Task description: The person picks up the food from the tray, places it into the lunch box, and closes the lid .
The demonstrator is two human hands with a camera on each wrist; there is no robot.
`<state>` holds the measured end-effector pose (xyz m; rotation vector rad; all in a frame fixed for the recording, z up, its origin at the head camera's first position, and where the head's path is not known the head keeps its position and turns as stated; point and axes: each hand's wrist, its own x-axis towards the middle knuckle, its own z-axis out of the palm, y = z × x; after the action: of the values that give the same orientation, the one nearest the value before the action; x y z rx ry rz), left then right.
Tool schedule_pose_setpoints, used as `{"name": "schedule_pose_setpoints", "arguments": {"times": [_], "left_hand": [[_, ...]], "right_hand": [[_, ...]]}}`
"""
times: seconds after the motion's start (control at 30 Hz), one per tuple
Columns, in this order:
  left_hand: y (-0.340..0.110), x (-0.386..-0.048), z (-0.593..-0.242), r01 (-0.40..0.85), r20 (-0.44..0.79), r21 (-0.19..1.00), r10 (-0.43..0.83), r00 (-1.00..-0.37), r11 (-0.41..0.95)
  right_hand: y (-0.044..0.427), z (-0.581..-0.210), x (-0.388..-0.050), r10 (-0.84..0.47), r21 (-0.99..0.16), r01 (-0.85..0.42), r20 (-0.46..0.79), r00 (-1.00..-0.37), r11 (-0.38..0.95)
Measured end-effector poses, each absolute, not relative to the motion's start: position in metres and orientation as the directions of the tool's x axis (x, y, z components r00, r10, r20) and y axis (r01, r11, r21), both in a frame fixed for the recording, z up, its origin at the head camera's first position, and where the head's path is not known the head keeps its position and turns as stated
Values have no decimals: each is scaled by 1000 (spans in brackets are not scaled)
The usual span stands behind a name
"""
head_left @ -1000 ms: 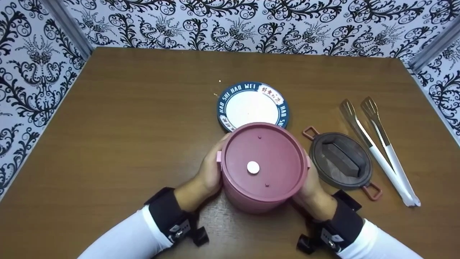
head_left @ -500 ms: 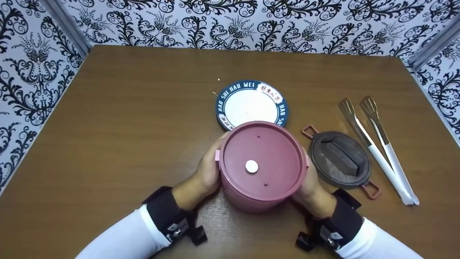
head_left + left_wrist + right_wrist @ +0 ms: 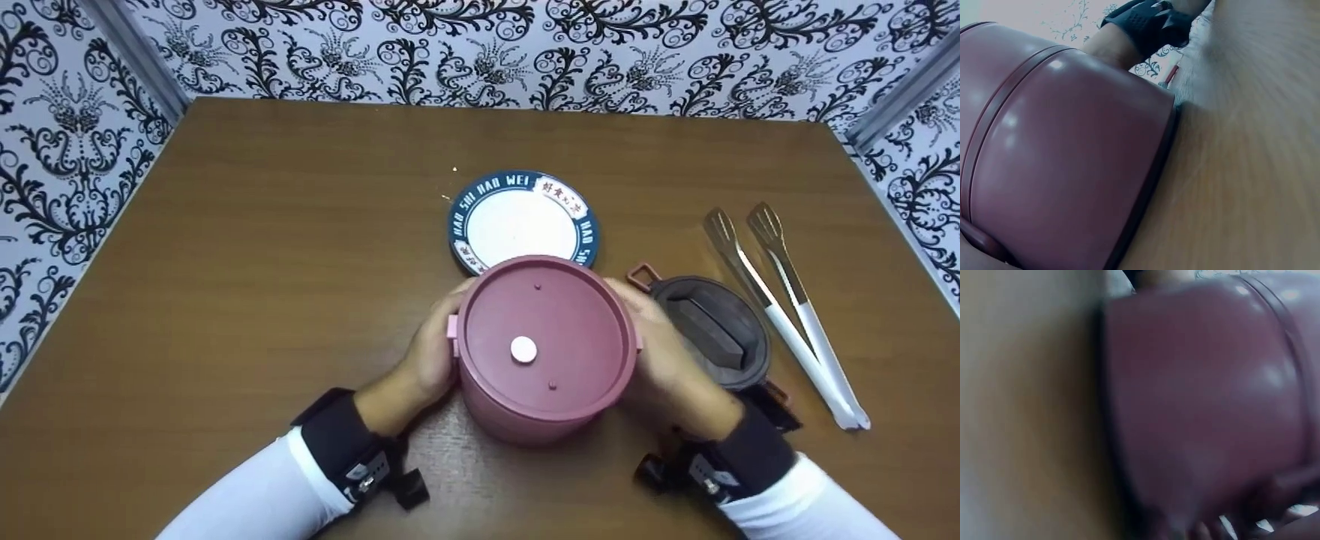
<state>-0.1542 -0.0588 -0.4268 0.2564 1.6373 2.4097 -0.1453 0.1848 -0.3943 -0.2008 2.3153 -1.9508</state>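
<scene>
A dusty-pink lidded pot [image 3: 547,337] stands upright on the table, with a white knob [image 3: 523,349] on its recessed lid and small clips at the sides. My left hand [image 3: 435,349] holds the pot's left side, its fingers partly hidden behind the wall. On the opposite side my right hand [image 3: 660,345] lies along the pot near the rim, fingers stretched toward the back. The right wrist view is blurred, showing the pot's wall [image 3: 1202,394] close up. In the left wrist view the pot's glossy side [image 3: 1072,152] meets the tabletop.
Behind the pot lies a blue-rimmed white plate [image 3: 521,225], partly covered by it. A dark lid [image 3: 712,330] with pink loop clasps rests to the right, beneath the right forearm's edge. Metal tongs [image 3: 802,337] with white handles lie farther right. Crumbs dot the brown table [image 3: 262,262].
My right hand has loosened and shifted up and outward along the pot's right side, now covering part of the dark lid. The left hand and the pot stay in place.
</scene>
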Motion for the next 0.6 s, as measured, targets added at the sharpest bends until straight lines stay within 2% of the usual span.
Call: {"name": "schedule_pose_setpoints", "arguments": {"times": [0.07,0.17,0.27,0.33,0.43,0.6], "left_hand": [[-58,-155,-426,-86,13,932,271,-963,-352],[-58,-155,-426,-77,16,939,264,-964,-337],[-58,-155,-426,-50,39,945,263,-964,-322],[-59,-155,-426,-31,54,950,259,-964,-311],[-61,-156,-427,-12,67,955,253,-965,-297],[-60,-156,-427,24,78,973,229,-970,-229]], "right_hand": [[194,-378,-152,-165,-958,-34,-14,-986,283],[220,-355,-156,-157,-818,-178,108,-982,547],[247,-338,-158,-145,-696,-269,233,-962,665],[263,-334,-159,-145,-594,-279,265,-953,755],[278,-335,-163,-171,-465,-257,219,-960,847],[290,-338,-169,-201,-334,-185,-12,-980,924]]}}
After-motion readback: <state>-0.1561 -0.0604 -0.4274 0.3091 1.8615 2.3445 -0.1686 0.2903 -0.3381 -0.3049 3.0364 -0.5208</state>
